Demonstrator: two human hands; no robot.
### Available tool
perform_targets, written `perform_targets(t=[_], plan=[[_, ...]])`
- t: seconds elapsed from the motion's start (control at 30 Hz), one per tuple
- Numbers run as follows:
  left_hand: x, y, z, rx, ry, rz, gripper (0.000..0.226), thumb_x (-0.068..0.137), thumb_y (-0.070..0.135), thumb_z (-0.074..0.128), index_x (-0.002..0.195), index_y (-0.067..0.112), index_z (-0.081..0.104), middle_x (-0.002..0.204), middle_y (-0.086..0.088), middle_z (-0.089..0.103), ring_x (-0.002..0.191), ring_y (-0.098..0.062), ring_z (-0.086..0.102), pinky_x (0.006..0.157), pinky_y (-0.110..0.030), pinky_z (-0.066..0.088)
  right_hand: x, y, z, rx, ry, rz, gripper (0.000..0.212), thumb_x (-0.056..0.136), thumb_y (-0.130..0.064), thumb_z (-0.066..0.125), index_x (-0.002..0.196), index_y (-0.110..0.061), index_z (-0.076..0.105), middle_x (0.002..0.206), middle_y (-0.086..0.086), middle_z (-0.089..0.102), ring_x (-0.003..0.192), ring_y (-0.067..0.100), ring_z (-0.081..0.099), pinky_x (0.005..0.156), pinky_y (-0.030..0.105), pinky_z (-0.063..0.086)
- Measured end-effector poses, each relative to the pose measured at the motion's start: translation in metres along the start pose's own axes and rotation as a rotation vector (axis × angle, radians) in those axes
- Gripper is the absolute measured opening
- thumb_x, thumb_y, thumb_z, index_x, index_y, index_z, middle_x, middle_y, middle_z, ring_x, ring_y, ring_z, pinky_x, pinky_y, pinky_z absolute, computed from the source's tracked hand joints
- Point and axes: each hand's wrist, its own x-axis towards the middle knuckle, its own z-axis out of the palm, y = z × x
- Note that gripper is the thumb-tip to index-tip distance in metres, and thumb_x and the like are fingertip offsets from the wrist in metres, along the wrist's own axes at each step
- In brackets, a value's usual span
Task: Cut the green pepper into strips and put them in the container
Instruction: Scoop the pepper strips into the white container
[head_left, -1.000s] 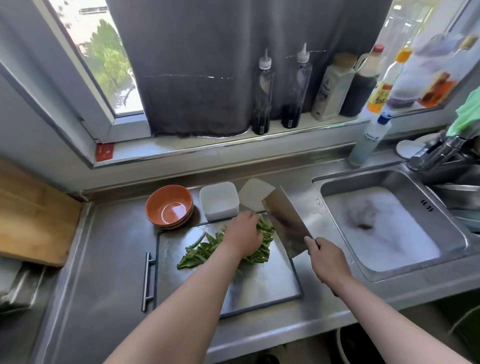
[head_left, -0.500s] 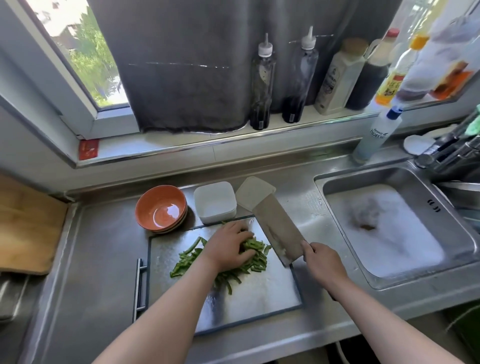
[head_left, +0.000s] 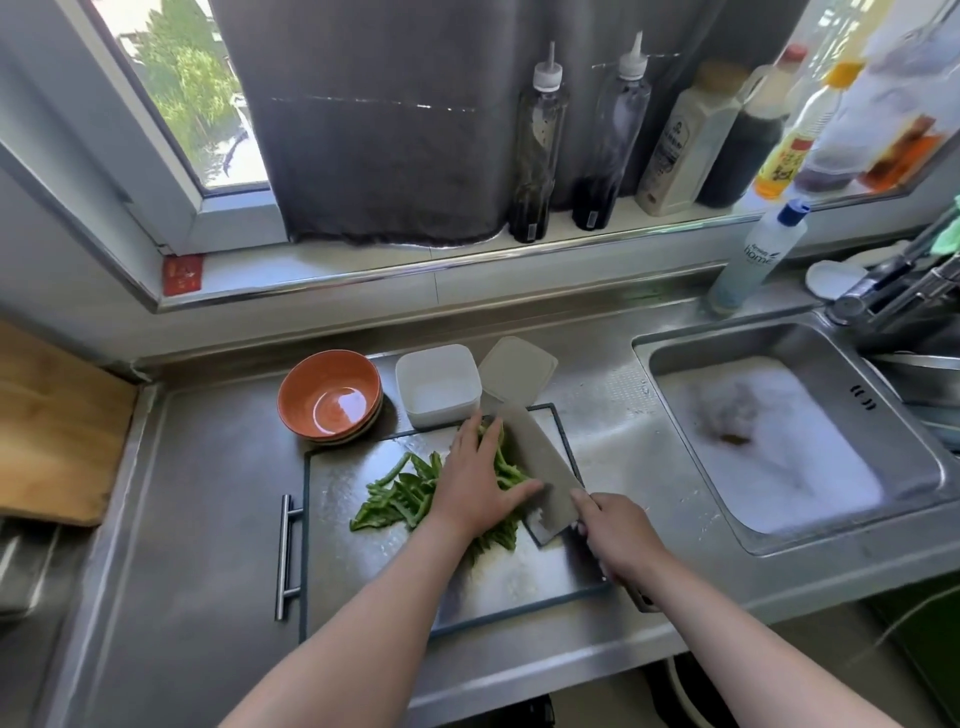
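Fingers (head_left: 470, 441) of my left hand (head_left: 475, 488) lie straight and close together over the green pepper strips (head_left: 400, 493), thumb against the cleaver (head_left: 540, 462) blade. My right hand (head_left: 618, 535) curls round the cleaver's handle, blade slanted beside the pile. Strips lie heaped on the steel cutting board (head_left: 519, 577); the white container (head_left: 436, 387) stands just behind it, beside an orange bowl (head_left: 330, 397).

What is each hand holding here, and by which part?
Right hand grips the cleaver by its handle. Left hand holds nothing; it rests open on the pepper strips.
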Motion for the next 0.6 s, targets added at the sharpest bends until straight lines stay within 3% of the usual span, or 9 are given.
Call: perform_targets(t=[0.17,0.33,0.6], plan=[[-0.002,0.002,-0.002,-0.035,0.133,0.099,0.092,0.080,0.069,0.060,0.153,0.021,0.029,0.164,0.004,0.008,0.151,-0.015,-0.007,0.123,-0.041,0.016,-0.004,-0.011,-0.005,0.216,-0.124,0.065,0.051,0.104,-0.045,0.045,0.068,-0.010,0.055,0.051,0.011,0.045,0.034,0.020,0.038,0.041,0.023,0.031],[0.017,0.010,-0.023,-0.074,0.293,0.174,0.077,0.082,0.061,0.060,0.143,0.016,0.045,0.154,-0.001,0.030,0.151,-0.021,0.003,0.122,-0.040,0.016,-0.003,-0.042,-0.011,0.271,-0.171,0.055,0.049,0.105,-0.045,0.044,0.071,-0.010,0.050,0.051,0.011,0.043,0.033,0.019,0.035,0.038,0.023,0.031],[0.078,-0.010,-0.068,-0.103,0.296,0.130,0.063,0.088,0.052,0.064,0.141,0.021,0.049,0.153,0.000,0.036,0.149,-0.018,0.010,0.119,-0.032,0.012,0.034,-0.108,-0.009,0.237,-0.118,-0.005,0.049,0.104,-0.045,0.042,0.069,-0.011,0.052,0.052,0.010,0.047,0.034,0.022,0.042,0.041,0.023,0.033]])
